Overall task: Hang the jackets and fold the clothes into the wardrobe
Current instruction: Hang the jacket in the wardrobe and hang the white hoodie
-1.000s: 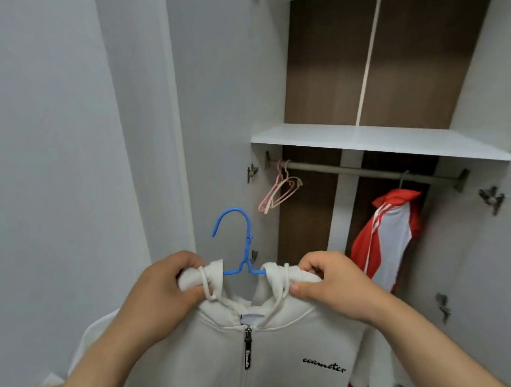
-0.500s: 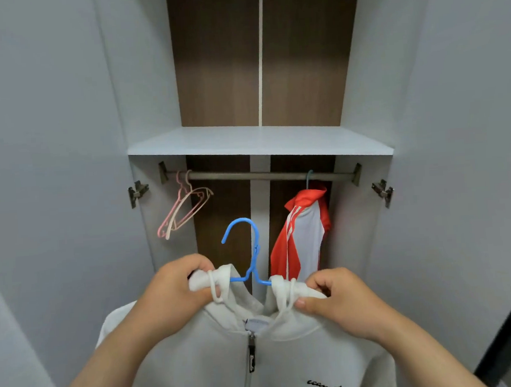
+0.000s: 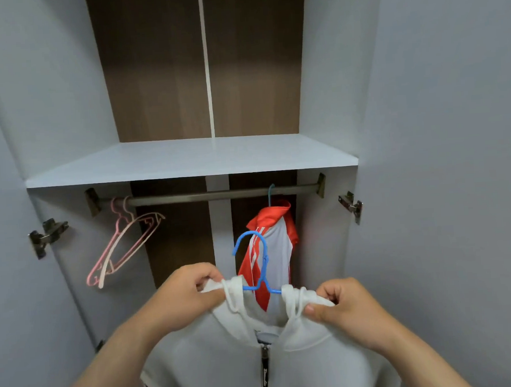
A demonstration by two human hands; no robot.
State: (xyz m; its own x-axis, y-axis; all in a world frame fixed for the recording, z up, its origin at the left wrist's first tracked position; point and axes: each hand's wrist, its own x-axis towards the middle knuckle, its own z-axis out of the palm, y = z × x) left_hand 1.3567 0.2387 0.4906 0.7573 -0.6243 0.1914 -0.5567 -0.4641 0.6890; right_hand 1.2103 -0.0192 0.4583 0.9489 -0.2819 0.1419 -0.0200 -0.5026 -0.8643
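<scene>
I hold a white zip-up hooded jacket (image 3: 229, 365) on a blue hanger (image 3: 260, 262) in front of the open wardrobe. My left hand (image 3: 184, 296) grips the left side of its collar and my right hand (image 3: 342, 306) pinches the right side. The hanger's hook points up, well below the metal rail (image 3: 188, 197). A red and white jacket (image 3: 274, 252) hangs on the right part of the rail, directly behind the hook.
Empty pink hangers (image 3: 123, 246) hang at the rail's left end. A white shelf (image 3: 186, 164) lies just above the rail. Both wardrobe doors stand open, with hinges at the left (image 3: 46, 234) and right (image 3: 352, 207).
My view has swung from the left to face the wardrobe squarely and come closer. The white jacket on its hanger has come up nearer the rail, both hands keeping the same hold.
</scene>
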